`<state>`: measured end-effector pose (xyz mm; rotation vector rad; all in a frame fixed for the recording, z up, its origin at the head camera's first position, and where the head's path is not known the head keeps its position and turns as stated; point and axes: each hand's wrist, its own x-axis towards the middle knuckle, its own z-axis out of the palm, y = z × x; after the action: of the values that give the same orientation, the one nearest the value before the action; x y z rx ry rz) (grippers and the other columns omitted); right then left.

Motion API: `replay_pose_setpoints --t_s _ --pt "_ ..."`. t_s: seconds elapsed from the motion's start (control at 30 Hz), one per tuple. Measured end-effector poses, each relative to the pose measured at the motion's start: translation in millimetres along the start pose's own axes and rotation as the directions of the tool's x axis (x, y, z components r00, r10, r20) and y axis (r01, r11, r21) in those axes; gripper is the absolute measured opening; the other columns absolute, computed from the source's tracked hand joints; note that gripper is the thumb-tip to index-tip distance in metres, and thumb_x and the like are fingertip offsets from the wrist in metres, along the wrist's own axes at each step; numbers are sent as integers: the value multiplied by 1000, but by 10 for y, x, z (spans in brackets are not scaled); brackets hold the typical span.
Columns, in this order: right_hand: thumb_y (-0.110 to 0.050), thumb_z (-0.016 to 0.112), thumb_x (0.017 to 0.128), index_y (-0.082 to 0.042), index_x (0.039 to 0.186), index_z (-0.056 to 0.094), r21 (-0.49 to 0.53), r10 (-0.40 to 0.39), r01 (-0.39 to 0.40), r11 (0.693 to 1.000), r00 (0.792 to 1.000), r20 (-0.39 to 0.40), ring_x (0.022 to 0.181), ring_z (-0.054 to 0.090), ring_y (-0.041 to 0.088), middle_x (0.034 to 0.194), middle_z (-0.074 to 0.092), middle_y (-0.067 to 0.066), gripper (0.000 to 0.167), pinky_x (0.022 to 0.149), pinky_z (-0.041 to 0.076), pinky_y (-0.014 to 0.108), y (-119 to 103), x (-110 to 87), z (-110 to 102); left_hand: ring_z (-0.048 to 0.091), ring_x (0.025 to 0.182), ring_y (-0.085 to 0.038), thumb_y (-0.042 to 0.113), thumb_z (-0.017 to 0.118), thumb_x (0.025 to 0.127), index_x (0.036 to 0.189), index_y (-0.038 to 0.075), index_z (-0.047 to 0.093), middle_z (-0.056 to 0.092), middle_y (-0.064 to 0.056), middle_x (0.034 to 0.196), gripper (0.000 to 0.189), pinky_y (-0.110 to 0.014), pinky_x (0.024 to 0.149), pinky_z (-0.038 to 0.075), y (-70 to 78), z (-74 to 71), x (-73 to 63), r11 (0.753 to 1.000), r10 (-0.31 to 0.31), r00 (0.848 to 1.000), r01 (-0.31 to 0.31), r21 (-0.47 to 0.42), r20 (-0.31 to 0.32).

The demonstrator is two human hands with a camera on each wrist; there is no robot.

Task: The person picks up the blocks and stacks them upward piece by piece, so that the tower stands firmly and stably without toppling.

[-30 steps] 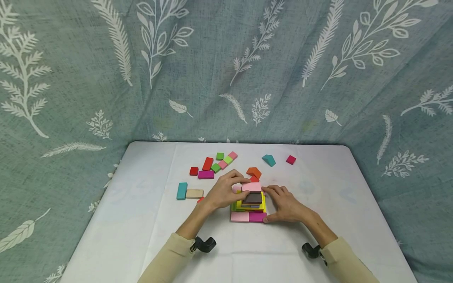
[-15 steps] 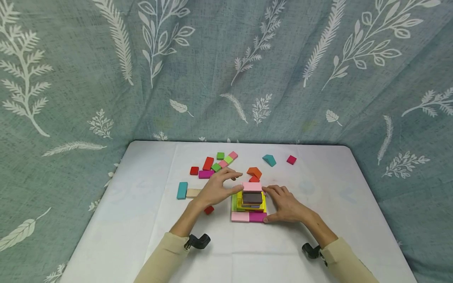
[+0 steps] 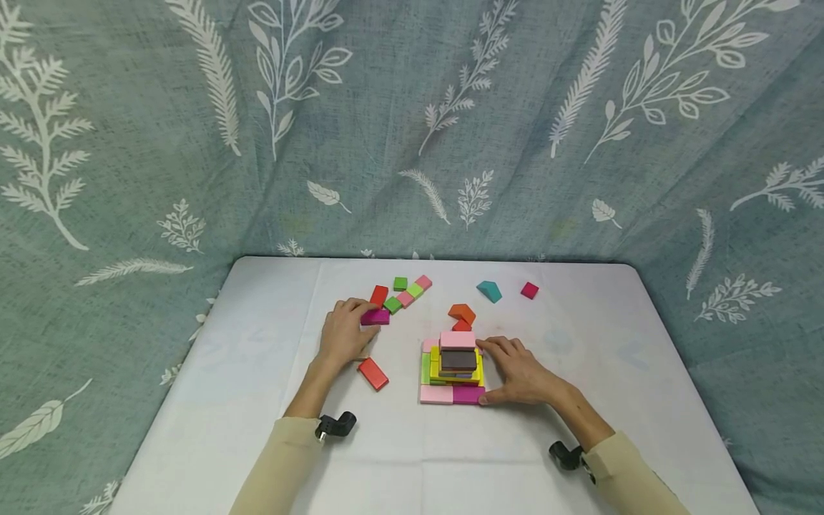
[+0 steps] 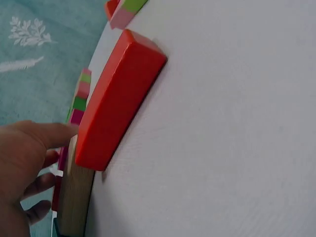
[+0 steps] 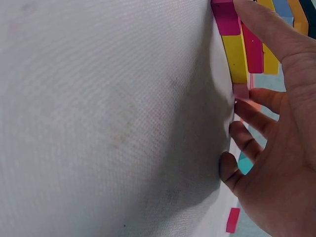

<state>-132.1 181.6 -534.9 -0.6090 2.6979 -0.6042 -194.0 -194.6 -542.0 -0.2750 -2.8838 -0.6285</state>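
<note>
1. The person's left hand [image 3: 343, 332] is hovering over the left part of the tabletop [image 3: 496, 461], its fingers parted and released around the near left end of a magenta block [image 3: 376, 318]; whether they are touching it, I cannot tell.
2. A red block [image 3: 373, 374] is lying flat just in front of that hand, and in the left wrist view a wooden block [image 4: 77, 197] is showing beside it, next to the fingers.
3. The person's right hand [image 3: 521, 375] is resting against the right side of a multicoloured stack [image 3: 458, 360], its fingers loosely bent and released, reaching along the back corner while the thumb is touching the front one.
4. The stack is standing near the middle, with a pink block [image 3: 458, 340] topping its back.
5. Behind the stack, an orange piece [image 3: 462, 312] is lying near a teal piece [image 3: 489, 291], and a crimson block [image 3: 530, 290] is sitting farther right.
6. Beyond the magenta block, a diagonal row of green and pink blocks [image 3: 408, 295] is lying beside a separate green block [image 3: 400, 284].
</note>
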Motion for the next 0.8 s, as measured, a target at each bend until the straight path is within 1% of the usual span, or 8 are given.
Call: replay_pose_setpoints --t_s 0.13,0.27,0.4,0.5,0.6,0.67,0.73,0.8 --pt "-67 85 62 -27 155 37 0 9 -9 1000 1000 6 137 34 31 154 38 3 112 109 37 58 -3 3 -6 56 110 -33 30 80 86 125 16 70 68 -11 120 43 -49 83 45 -72 -9 20 999 -23 1000 23 45 -4" --pt "-67 85 62 -26 156 36 -4 7 -7 1000 1000 10 137 34 32 154 38 4 113 109 37 58 0 2 -10 57 105 -32 36 80 85 124 16 71 70 -11 113 44 -48 82 43 -91 -16 24 998 -31 999 30 51 22" --pt "-67 85 62 -26 156 36 -6 9 -9 1000 1000 3 136 34 32 154 38 5 113 109 37 58 7 -5 -10 59 101 -30 39 79 86 121 13 73 70 -10 107 44 -47 81 41 -47 -35 18 1000 -14 1000 14 -10 22" --pt "-66 85 62 -25 155 37 1 7 -7 1000 1000 -6 136 34 32 154 39 4 113 109 37 58 9 -9 -13 61 100 -28 36 79 87 120 13 73 69 -7 107 41 -47 83 41 45 -74 2 995 -1 1000 0 -102 -5" --pt "-66 85 63 -25 156 37 6 3 -3 1000 1000 -4 136 34 32 154 38 5 112 109 37 58 8 -10 -9 62 100 -24 36 79 87 120 16 73 68 -3 107 39 -47 90 41 189 -141 -21 983 43 999 -48 -175 -34" --pt "-66 85 63 -25 156 37 5 0 0 1000 1000 -6 136 35 32 154 38 5 112 108 37 58 9 -11 -3 63 99 -22 37 79 88 123 18 72 67 -1 107 40 -48 92 41 313 -203 -44 970 99 994 -107 -216 -50" --pt "-65 85 63 -24 156 37 7 -3 3 1000 1000 -6 136 35 32 154 39 6 113 108 37 59 9 -10 4 63 100 -21 38 79 87 125 20 72 67 1 108 42 -48 94 42 452 -268 -72 956 168 983 -179 -233 -68" --pt "-65 85 63 -24 155 37 10 -6 6 1000 1000 -10 136 35 32 154 39 6 112 108 37 59 7 -8 12 63 100 -19 39 79 87 125 21 71 67 3 108 43 -47 94 43 601 -327 -104 933 240 967 -254 -255 -85"
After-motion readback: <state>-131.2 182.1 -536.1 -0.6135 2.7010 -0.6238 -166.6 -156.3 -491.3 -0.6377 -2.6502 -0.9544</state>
